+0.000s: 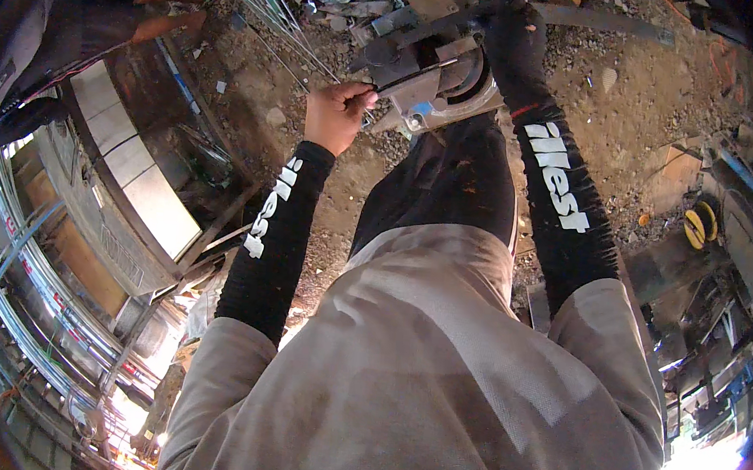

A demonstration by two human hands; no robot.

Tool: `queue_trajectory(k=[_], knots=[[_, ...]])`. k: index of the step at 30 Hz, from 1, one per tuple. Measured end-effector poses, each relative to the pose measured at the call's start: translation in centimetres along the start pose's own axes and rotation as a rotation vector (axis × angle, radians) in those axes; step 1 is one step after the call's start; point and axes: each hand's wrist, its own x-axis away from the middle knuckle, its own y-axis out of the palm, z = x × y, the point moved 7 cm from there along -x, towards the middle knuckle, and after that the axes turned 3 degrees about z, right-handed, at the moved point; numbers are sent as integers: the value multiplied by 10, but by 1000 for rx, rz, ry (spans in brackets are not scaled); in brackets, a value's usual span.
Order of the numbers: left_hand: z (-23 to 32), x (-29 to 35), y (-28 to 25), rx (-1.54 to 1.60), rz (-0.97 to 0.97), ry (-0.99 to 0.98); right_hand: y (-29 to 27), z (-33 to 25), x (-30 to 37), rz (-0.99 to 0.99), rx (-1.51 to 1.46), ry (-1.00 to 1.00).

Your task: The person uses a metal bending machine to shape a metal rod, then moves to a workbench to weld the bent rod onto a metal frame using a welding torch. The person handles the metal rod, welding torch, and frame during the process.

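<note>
In front of my legs sits a metal machine (434, 88) with a flat base, a clamp-like part and a dark curved guard; it looks like a cut-off saw. My left hand (341, 111) is at its left side, fingers curled and pinched together against its edge; what they grip is hidden. Beyond the machine's right side is my right hand (512, 36), dark and in shadow, next to a long flat metal bar (605, 22) that runs to the right. Its fingers cannot be made out. Black sleeves cover both forearms.
Another person's arms (167, 15) show at the upper left. Thin metal rods (266, 10) and scrap pieces (357, 0) lie ahead on gravelly ground. Pale panels (133, 155) and stacked long pipes (40, 295) are on the left. A yellow spool (700, 226) lies on the right.
</note>
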Motion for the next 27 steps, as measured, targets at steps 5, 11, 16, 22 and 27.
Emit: queue_trajectory(k=[5,11,16,22,27], knots=[[2,4,-3,-15,38,90,8,9,-13,91,6,-140],[-18,-4,1,85,-116,-148,-67,24,-15,-175,361,-412],[-23,-3,-14,116,-286,-300,-189,81,-60,22,779,-525],[-7,-87,-72,220,8,-507,-239,185,-126,-2,1279,-537],[14,-228,3,123,-44,-437,-217,194,-130,8,1238,-615]])
